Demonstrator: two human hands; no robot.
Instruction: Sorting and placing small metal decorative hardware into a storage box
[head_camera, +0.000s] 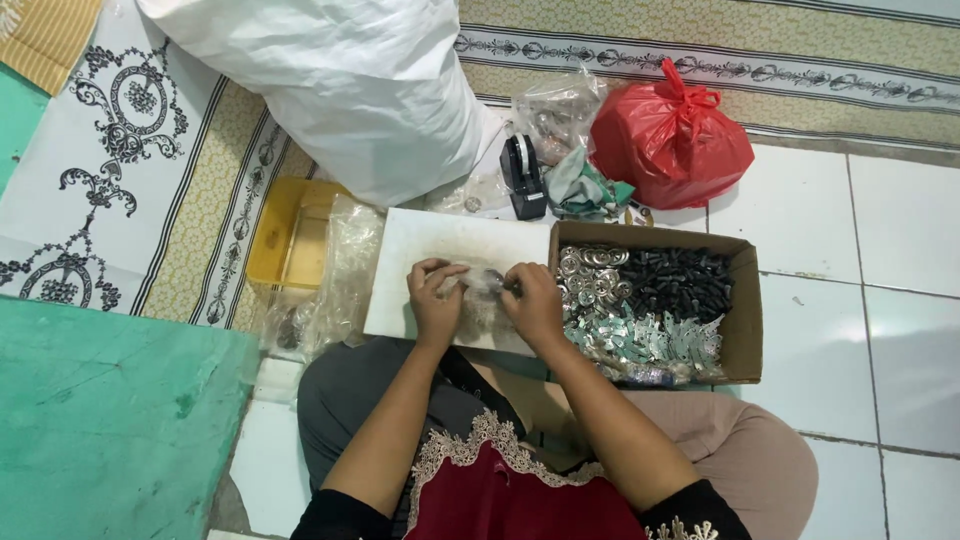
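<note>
My left hand (436, 300) and my right hand (533, 302) meet over a white board (420, 250) resting on my lap. Both pinch a small clear plastic bag (481, 281) with small dark contents between them. What exactly is inside the bag is too small to tell. Just right of my right hand stands an open cardboard box (745, 300) holding silver metal rings (590, 275), black cylindrical pieces (680, 280) and flat silvery metal parts (650, 340).
A large white sack (340, 80) lies behind the board. A red plastic bag (670, 140), a black tape dispenser (523, 175) and crumpled clear bags (555, 110) sit beyond the box. A yellow tray (290, 235) and clear plastic bags (345, 270) lie at left, a green mat (110, 420) at lower left.
</note>
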